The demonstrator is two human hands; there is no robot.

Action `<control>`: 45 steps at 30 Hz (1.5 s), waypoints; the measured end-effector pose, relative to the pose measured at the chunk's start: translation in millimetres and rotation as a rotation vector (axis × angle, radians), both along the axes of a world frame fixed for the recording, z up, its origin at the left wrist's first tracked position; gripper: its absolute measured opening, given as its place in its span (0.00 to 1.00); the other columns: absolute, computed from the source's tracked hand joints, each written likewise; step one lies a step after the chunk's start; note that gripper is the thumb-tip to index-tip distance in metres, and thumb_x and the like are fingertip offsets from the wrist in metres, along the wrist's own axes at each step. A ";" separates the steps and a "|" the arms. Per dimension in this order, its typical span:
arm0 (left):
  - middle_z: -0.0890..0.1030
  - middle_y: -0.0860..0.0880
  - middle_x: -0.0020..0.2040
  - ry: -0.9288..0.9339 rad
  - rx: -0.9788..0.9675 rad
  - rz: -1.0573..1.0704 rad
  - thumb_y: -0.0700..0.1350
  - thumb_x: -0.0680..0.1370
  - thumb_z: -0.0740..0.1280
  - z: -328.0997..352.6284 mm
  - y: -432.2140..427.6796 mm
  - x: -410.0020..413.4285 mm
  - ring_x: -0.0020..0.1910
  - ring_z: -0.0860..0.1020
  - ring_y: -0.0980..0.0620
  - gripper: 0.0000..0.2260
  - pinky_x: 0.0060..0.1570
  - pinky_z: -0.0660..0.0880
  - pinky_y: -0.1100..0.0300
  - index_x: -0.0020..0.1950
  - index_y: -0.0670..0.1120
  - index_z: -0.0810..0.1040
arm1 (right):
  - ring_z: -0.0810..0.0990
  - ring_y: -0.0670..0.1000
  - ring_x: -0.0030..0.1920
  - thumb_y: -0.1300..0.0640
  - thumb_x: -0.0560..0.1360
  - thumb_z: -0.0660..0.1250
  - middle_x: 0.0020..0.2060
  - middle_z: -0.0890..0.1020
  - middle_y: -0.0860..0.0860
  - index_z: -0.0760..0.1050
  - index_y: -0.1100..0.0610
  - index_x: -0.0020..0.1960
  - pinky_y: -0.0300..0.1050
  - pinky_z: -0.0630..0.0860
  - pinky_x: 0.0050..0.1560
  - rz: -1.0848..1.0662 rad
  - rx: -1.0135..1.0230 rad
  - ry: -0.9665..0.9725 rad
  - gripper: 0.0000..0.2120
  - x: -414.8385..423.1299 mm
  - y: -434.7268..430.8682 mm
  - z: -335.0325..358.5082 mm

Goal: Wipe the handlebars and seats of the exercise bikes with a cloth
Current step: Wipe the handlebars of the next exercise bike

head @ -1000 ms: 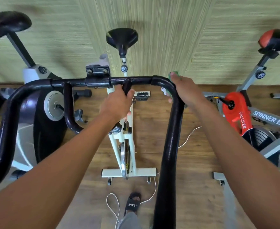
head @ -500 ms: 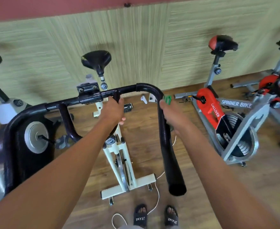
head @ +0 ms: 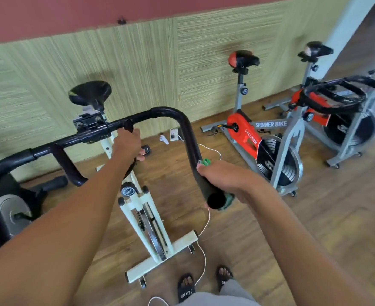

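Wood floor (head: 314,228) and green wall panels (head: 138,51) surround our white bike (head: 175,247). We grip the black handlebar (head: 168,111) with both hands: left hand (head: 126,144) curled round its inner loop, right hand (head: 224,180) wrapping the green cloth (head: 206,161) round its near end. Black seat (head: 90,92) stands beyond.

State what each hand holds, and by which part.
The left hand grips the black handlebar at its inner loop; the right hand grips a green cloth round its right arm, near the open end.

Counts, my view:
4 bikes (head: 146,219) (head: 246,133) (head: 315,117) (head: 7,206), 3 seats (head: 90,93) (head: 244,58) (head: 315,50), 2 handlebars (head: 164,112) (head: 332,97) fully in view, 1 cloth (head: 206,161), my 2 hands (head: 126,144) (head: 221,177).
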State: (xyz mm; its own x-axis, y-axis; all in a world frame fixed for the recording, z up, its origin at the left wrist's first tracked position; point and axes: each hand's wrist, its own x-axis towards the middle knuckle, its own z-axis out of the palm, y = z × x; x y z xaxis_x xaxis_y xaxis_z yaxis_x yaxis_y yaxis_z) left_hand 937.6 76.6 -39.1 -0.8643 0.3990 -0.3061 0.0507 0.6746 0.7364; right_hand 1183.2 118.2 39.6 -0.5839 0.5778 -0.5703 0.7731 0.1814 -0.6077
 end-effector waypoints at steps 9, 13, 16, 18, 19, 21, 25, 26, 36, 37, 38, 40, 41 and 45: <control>0.82 0.38 0.42 -0.015 0.053 -0.016 0.51 0.84 0.55 2.8 -1.3 2.7 0.26 0.78 0.46 0.18 0.21 0.71 0.61 0.67 0.39 0.65 | 0.75 0.56 0.55 0.40 0.83 0.51 0.52 0.77 0.54 0.61 0.57 0.70 0.48 0.65 0.52 -0.033 0.069 0.026 0.25 9.3 -12.5 13.8; 0.82 0.34 0.49 -0.050 0.132 -0.008 0.49 0.84 0.57 3.4 -5.2 3.9 0.29 0.77 0.46 0.17 0.15 0.67 0.67 0.67 0.40 0.66 | 0.77 0.58 0.59 0.43 0.83 0.55 0.58 0.78 0.56 0.64 0.57 0.69 0.49 0.69 0.51 0.060 0.182 -0.028 0.22 4.2 -17.6 13.7; 0.83 0.34 0.47 -0.067 0.164 -0.007 0.49 0.83 0.58 2.4 -4.9 4.1 0.28 0.78 0.45 0.16 0.15 0.68 0.67 0.67 0.41 0.66 | 0.75 0.61 0.62 0.47 0.84 0.53 0.67 0.72 0.58 0.65 0.57 0.70 0.52 0.67 0.53 0.262 0.393 -0.193 0.20 3.5 -26.0 16.9; 0.83 0.35 0.46 -0.067 0.167 -0.004 0.49 0.83 0.58 1.3 -4.6 2.9 0.28 0.78 0.45 0.15 0.16 0.68 0.68 0.66 0.41 0.67 | 0.73 0.64 0.65 0.51 0.84 0.52 0.73 0.65 0.61 0.62 0.57 0.72 0.55 0.67 0.54 0.336 0.441 -0.285 0.19 -5.4 -24.7 15.7; 0.83 0.36 0.45 -0.067 0.166 -0.007 0.49 0.83 0.58 1.8 -4.2 2.8 0.28 0.78 0.45 0.15 0.16 0.68 0.68 0.66 0.42 0.67 | 0.73 0.65 0.66 0.52 0.83 0.53 0.73 0.63 0.62 0.60 0.56 0.74 0.55 0.67 0.55 0.347 0.416 -0.307 0.20 -12.1 -19.6 11.4; 0.82 0.36 0.45 -0.078 0.166 -0.009 0.48 0.83 0.57 1.4 -3.6 2.8 0.27 0.77 0.46 0.14 0.16 0.68 0.67 0.65 0.42 0.66 | 0.72 0.66 0.65 0.51 0.82 0.53 0.71 0.64 0.60 0.60 0.56 0.74 0.56 0.68 0.56 0.348 0.359 -0.306 0.21 -21.2 -11.3 4.2; 0.78 0.39 0.45 -0.046 0.106 0.010 0.51 0.83 0.58 -2.5 -3.2 -2.2 0.27 0.75 0.45 0.16 0.23 0.72 0.58 0.64 0.41 0.67 | 0.71 0.66 0.65 0.53 0.82 0.53 0.66 0.68 0.59 0.62 0.58 0.71 0.57 0.70 0.57 0.329 0.405 -0.332 0.19 -15.0 -19.4 -0.9; 0.76 0.40 0.44 -0.027 0.090 0.013 0.51 0.83 0.58 -5.0 -2.5 -3.4 0.27 0.75 0.45 0.16 0.24 0.71 0.58 0.64 0.41 0.67 | 0.71 0.66 0.65 0.55 0.82 0.53 0.66 0.67 0.60 0.61 0.59 0.72 0.56 0.70 0.56 0.344 0.405 -0.346 0.20 -12.5 -20.9 -1.8; 0.75 0.43 0.40 -0.022 0.099 0.014 0.52 0.83 0.57 -10.9 1.6 -5.2 0.27 0.74 0.46 0.16 0.26 0.71 0.58 0.64 0.42 0.67 | 0.62 0.66 0.73 0.53 0.85 0.52 0.77 0.51 0.64 0.37 0.57 0.80 0.58 0.67 0.67 0.318 0.400 -0.166 0.32 -57.0 26.4 -31.6; 0.76 0.43 0.41 -0.021 0.098 0.014 0.52 0.83 0.57 -11.2 2.0 -5.2 0.29 0.75 0.46 0.16 0.28 0.73 0.57 0.64 0.42 0.67 | 0.63 0.66 0.72 0.50 0.84 0.53 0.76 0.53 0.63 0.36 0.55 0.80 0.59 0.68 0.66 0.294 0.450 -0.126 0.34 -66.5 30.6 -39.2; 0.77 0.42 0.44 -0.016 0.087 0.010 0.52 0.83 0.57 -12.0 2.4 -5.4 0.32 0.77 0.44 0.16 0.30 0.75 0.55 0.64 0.43 0.67 | 0.62 0.67 0.73 0.48 0.84 0.54 0.77 0.52 0.63 0.36 0.53 0.81 0.62 0.67 0.66 0.282 0.490 -0.103 0.35 -76.6 35.0 -43.7; 0.79 0.39 0.49 0.003 0.063 0.004 0.53 0.82 0.57 -12.5 1.8 -5.4 0.38 0.80 0.41 0.16 0.32 0.77 0.54 0.65 0.43 0.67 | 0.57 0.68 0.75 0.44 0.83 0.55 0.79 0.46 0.60 0.36 0.49 0.81 0.65 0.65 0.68 0.301 0.576 -0.089 0.36 -98.4 48.8 -50.1; 0.80 0.38 0.50 0.008 0.052 0.002 0.53 0.82 0.57 -11.9 2.0 -5.9 0.38 0.80 0.41 0.17 0.30 0.74 0.57 0.66 0.44 0.67 | 0.56 0.68 0.76 0.43 0.84 0.53 0.79 0.42 0.58 0.35 0.50 0.81 0.63 0.65 0.68 0.346 0.653 -0.096 0.36 -110.9 58.1 -51.1; 0.80 0.41 0.50 0.016 0.010 0.010 0.54 0.83 0.57 -5.9 3.2 -4.0 0.26 0.78 0.47 0.18 0.27 0.70 0.60 0.67 0.43 0.66 | 0.61 0.66 0.74 0.37 0.83 0.47 0.81 0.39 0.54 0.33 0.53 0.80 0.57 0.64 0.70 0.505 0.851 -0.106 0.36 -155.3 98.9 -53.5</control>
State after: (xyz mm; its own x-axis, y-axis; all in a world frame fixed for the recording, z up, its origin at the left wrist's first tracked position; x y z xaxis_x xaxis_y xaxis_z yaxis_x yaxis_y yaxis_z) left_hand 933.6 79.8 -45.0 -0.8730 0.3932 -0.2884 0.0557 0.6679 0.7422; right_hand 1027.9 217.0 -14.0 -0.8441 0.5163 -0.1446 0.5278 0.8476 -0.0544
